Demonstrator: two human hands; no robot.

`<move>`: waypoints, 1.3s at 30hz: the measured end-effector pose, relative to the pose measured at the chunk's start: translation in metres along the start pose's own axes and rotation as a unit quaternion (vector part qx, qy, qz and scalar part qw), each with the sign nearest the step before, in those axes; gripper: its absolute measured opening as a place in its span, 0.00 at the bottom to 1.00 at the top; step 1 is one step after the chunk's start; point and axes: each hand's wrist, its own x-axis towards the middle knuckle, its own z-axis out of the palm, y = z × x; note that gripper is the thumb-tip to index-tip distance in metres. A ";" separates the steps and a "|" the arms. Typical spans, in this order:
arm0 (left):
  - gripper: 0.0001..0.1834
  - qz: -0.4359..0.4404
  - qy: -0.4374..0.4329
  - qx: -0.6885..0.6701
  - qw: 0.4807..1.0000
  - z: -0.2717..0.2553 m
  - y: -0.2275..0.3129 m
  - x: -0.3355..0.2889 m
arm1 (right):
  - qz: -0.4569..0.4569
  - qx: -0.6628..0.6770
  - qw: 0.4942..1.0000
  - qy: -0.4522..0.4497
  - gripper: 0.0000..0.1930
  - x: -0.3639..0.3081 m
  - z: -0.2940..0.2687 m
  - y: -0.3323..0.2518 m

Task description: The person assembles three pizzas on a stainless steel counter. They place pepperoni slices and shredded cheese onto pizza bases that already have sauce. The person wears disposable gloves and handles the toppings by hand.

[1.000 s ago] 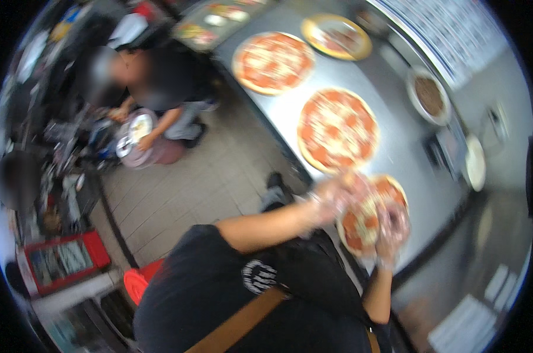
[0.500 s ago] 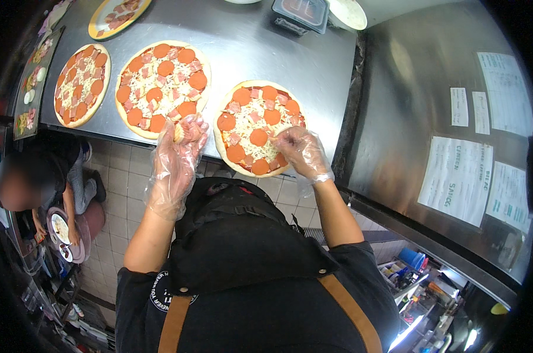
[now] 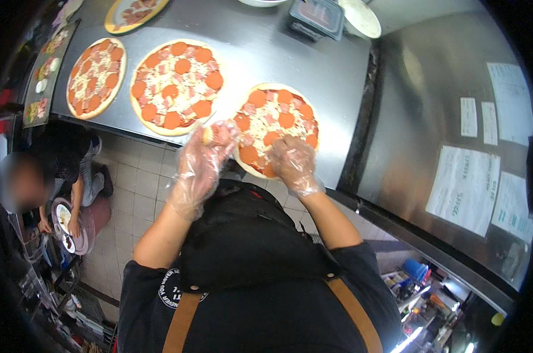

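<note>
Both my hands wear clear plastic gloves. My left hand (image 3: 204, 156) is cupped around a small handful of pinkish topping pieces at the near left edge of a small raw pizza (image 3: 275, 120) with pepperoni and cheese. My right hand (image 3: 291, 162) rests fingers-down on the pizza's near edge, touching the toppings. The pizza lies on a steel counter (image 3: 331, 76).
A larger pepperoni pizza (image 3: 175, 85) and another (image 3: 97, 76) lie to the left on the counter. A yellow plate (image 3: 134, 12), a black container (image 3: 316, 15) and a white plate (image 3: 360, 17) sit at the back. A seated person (image 3: 54, 182) holds a plate at lower left. Papers hang on the steel wall (image 3: 472, 182).
My view has steadied over the small pizza. My left hand has come closer to the pizza's edge with topping pieces in it; my right hand stays on the near edge.
</note>
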 end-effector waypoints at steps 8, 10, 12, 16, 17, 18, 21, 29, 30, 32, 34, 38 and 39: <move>0.22 -0.004 -0.012 -0.029 0.999 0.015 -0.013 -0.010 | -0.156 0.125 0.975 0.101 0.06 0.042 -0.044 -0.053; 0.18 0.010 -0.017 -0.066 0.998 -0.001 -0.023 0.000 | -0.223 0.110 0.961 0.120 0.06 0.052 -0.032 -0.069; 0.16 0.009 -0.005 -0.059 0.998 -0.013 -0.032 0.005 | -0.169 0.110 0.971 0.131 0.10 0.054 -0.022 -0.084; 0.18 0.062 0.025 -0.087 0.994 0.017 -0.030 -0.009 | -0.197 0.087 0.972 0.092 0.08 0.059 -0.021 -0.097; 0.20 0.053 0.005 -0.084 0.995 0.004 -0.037 0.001 | -0.228 0.079 0.962 0.130 0.08 0.063 -0.019 -0.100; 0.24 0.039 0.021 -0.077 0.996 0.000 -0.041 0.007 | -0.239 0.083 0.958 0.135 0.08 0.063 -0.020 -0.107; 0.25 0.053 0.009 -0.081 0.995 0.007 -0.033 0.001 | -0.259 0.082 0.952 0.140 0.09 0.065 -0.015 -0.107; 0.25 0.089 -0.008 -0.119 0.989 0.009 -0.029 0.006 | -0.289 0.107 0.942 0.135 0.11 0.075 -0.009 -0.112; 0.25 0.083 -0.005 -0.120 0.989 0.008 -0.029 0.008 | -0.296 0.110 0.939 0.136 0.11 0.076 -0.008 -0.111; 0.25 0.071 0.001 -0.123 0.990 0.004 -0.031 0.013 | -0.302 0.110 0.938 0.130 0.11 0.078 -0.008 -0.111; 0.25 0.073 0.002 -0.118 0.990 0.001 -0.035 0.019 | -0.296 0.105 0.942 0.117 0.11 0.077 -0.008 -0.109; 0.23 0.073 0.014 -0.115 0.991 0.012 -0.027 0.011 | -0.291 0.086 0.948 0.100 0.11 0.076 -0.007 -0.103; 0.23 0.072 0.002 -0.118 0.990 0.013 -0.025 0.009 | -0.289 0.084 0.948 0.103 0.11 0.076 -0.008 -0.104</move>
